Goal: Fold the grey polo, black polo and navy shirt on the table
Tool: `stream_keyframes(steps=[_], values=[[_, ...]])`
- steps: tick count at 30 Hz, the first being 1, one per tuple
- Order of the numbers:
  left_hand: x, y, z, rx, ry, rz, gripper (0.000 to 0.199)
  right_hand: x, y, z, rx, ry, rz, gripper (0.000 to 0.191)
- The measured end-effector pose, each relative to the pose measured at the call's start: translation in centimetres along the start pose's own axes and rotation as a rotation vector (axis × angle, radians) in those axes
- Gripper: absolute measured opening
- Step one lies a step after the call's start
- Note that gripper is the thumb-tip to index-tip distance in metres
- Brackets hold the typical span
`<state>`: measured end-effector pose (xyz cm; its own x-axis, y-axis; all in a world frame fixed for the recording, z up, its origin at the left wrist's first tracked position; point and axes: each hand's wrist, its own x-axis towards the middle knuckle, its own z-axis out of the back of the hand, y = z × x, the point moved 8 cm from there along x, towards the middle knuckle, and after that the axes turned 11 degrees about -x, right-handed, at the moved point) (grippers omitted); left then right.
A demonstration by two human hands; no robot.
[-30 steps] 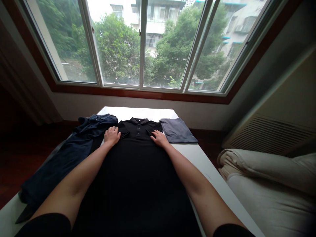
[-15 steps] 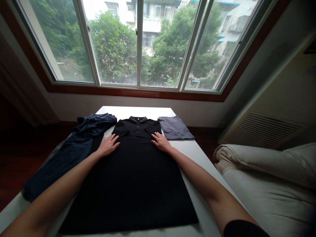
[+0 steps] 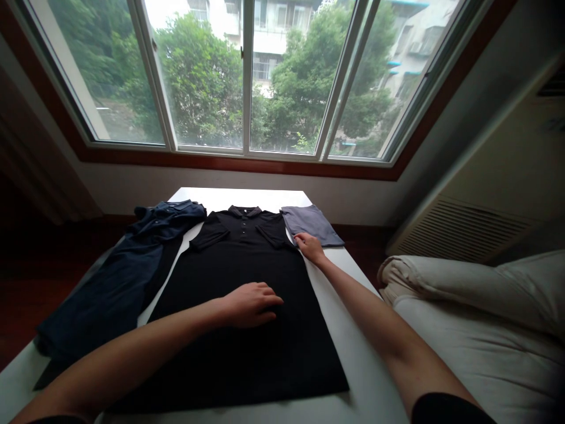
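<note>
A black polo shirt (image 3: 238,265) lies flat, front side up, on the white table (image 3: 353,330), its collar toward the window and its hem near me. My left hand (image 3: 252,304) is over the middle of the shirt with its fingers apart and nothing in them; whether it touches the cloth I cannot tell. At the shirt's right sleeve edge, beside the folded grey cloth (image 3: 311,225), is my right hand (image 3: 309,246). Its fingers are bent together, and what they hold, if anything, is too small to make out.
Dark blue garments (image 3: 128,271) lie in a loose pile along the table's left side. A cream padded seat (image 3: 481,318) stands to the right, below a vented unit (image 3: 459,227). Beyond the table is a wide window (image 3: 247,159) with a brown frame.
My left hand has left the left sleeve and moved right and toward me, over the shirt's middle. My right hand has shifted outward to the sleeve's edge, its fingers now drawn together.
</note>
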<state>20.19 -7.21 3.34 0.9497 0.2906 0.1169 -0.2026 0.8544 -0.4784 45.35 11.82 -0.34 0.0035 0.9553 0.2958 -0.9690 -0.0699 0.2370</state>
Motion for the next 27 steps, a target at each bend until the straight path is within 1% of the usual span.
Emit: stream_keyframes(steps=[3,5,6,8,11,14,17,19,21,24,27], values=[[3.1,-4.1,-2.9,-0.001,0.070,-0.123,0.038,0.8,-2.2,0.1,0.008,0.032,-0.086,0.034],[5.2,-6.5,-5.1,0.010,0.100,-0.184,0.043,1.6,-3.0,0.2,0.007,0.045,-0.105,0.032],[6.3,-7.4,-6.1,0.025,0.111,-0.192,0.046,2.2,-3.1,0.2,0.004,0.050,-0.103,0.031],[8.3,-8.3,-7.8,0.082,0.121,-0.162,0.044,3.4,-3.0,-0.1,-0.011,0.065,-0.092,0.030],[10.4,-8.3,-9.3,0.167,0.132,-0.079,0.024,5.6,-2.3,-1.2,-0.025,0.124,-0.060,0.030],[10.6,-8.2,-9.7,0.156,0.176,-0.083,0.015,7.7,-1.1,-2.5,-0.018,0.184,-0.022,0.031],[9.5,-8.5,-9.1,0.107,0.182,-0.120,0.010,9.6,0.0,-3.5,-0.025,0.211,0.005,0.035],[8.5,-8.7,-8.5,0.071,0.170,-0.118,0.007,10.9,0.5,-4.1,-0.037,0.219,0.005,0.038],[7.6,-8.8,-8.0,0.038,0.165,-0.113,0.008,12.2,0.9,-4.6,-0.047,0.219,-0.016,0.042],[6.7,-8.8,-7.6,0.006,0.163,-0.107,0.016,13.8,1.7,-4.9,-0.047,0.206,-0.049,0.049],[6.4,-9.4,-7.4,-0.019,0.166,-0.181,0.016,14.7,3.0,-4.8,-0.029,0.204,-0.071,0.047]])
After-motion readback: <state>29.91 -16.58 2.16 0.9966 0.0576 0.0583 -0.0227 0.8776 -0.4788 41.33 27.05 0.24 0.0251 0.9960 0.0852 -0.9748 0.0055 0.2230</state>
